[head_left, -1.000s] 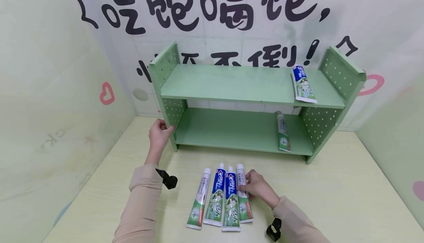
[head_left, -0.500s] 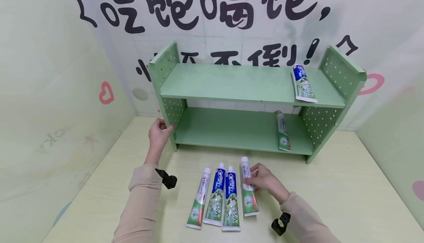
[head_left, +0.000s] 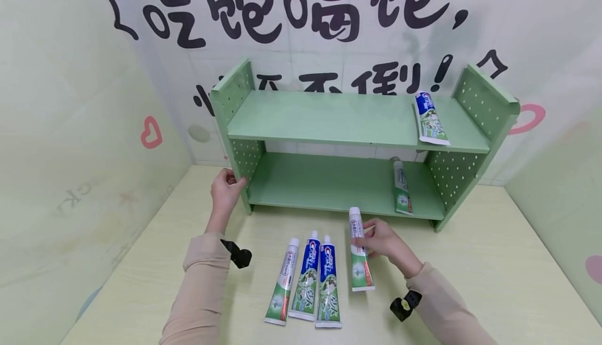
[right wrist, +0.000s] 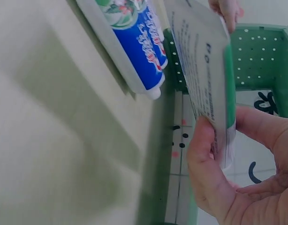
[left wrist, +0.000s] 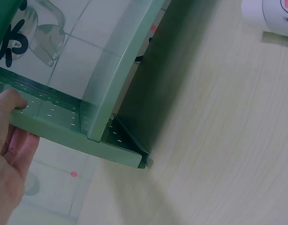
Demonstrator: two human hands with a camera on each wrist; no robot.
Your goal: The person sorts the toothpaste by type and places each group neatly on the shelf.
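My left hand grips the left side panel of the green two-tier shelf, thumb on the inner face and fingers outside, as the left wrist view shows. Between thumb and fingers, my right hand pinches a white and green toothpaste tube, raised over the table just before the shelf, cap pointing at it. The right wrist view shows the back of this toothpaste tube. To its left lie two blue and green toothpaste tubes and another white and green tube.
A blue and green toothpaste tube lies at the right of the upper tier. Below it, a white and green tube lies on the lower tier. Walls with printed lettering stand behind and beside the pale table.
My right hand has lifted the white and green tube from the right end of the row and carried it forward and right towards the shelf. My left hand stays put.
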